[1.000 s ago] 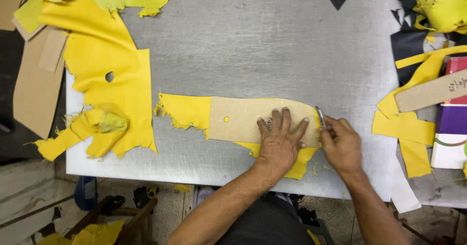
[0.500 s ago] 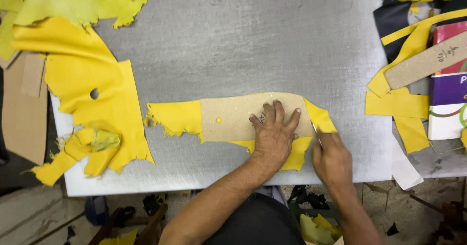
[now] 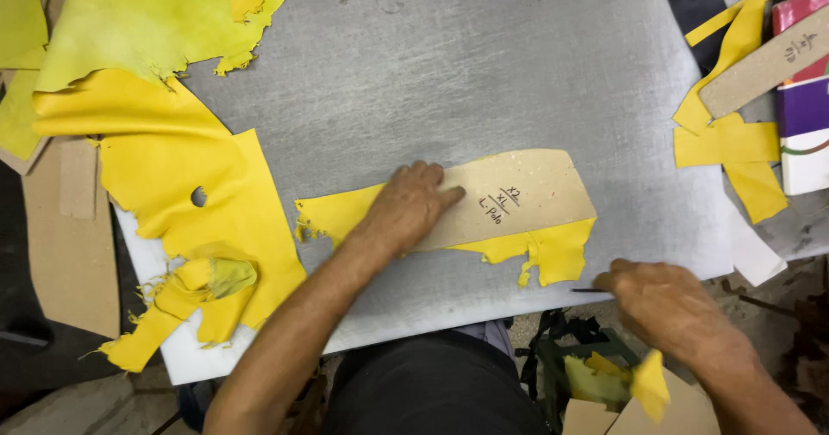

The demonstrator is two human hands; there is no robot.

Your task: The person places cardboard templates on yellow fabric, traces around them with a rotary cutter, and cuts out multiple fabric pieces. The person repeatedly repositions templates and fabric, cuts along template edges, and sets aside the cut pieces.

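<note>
A: Entry, cutting station. Left hand (image 3: 404, 211) lies flat, fingers spread, pressing the tan card pattern (image 3: 518, 198) onto the yellow leather piece (image 3: 553, 254), mid-table on the grey table (image 3: 484, 64).

B: And the right hand (image 3: 661, 301)?

A: Off the pattern, at the near table edge, closed round a thin dark blade or tool (image 3: 589, 291); only its tip shows. A yellow offcut (image 3: 649, 383) hangs below that hand; I cannot tell if the hand grips it or it merely sits in front of the bin area.

B: Step in hand?

A: My judgement: tracing-cut round the pattern. Top and right edges of the leather look flush with the card; ragged yellow is left along the lower edge and at the left end.

B: Next move calls for?

A: Likely the blade back against the card's lower edge, left hand holding firm so the pattern does not shift. Large yellow hide (image 3: 173, 176) lies well apart, left side.
</note>
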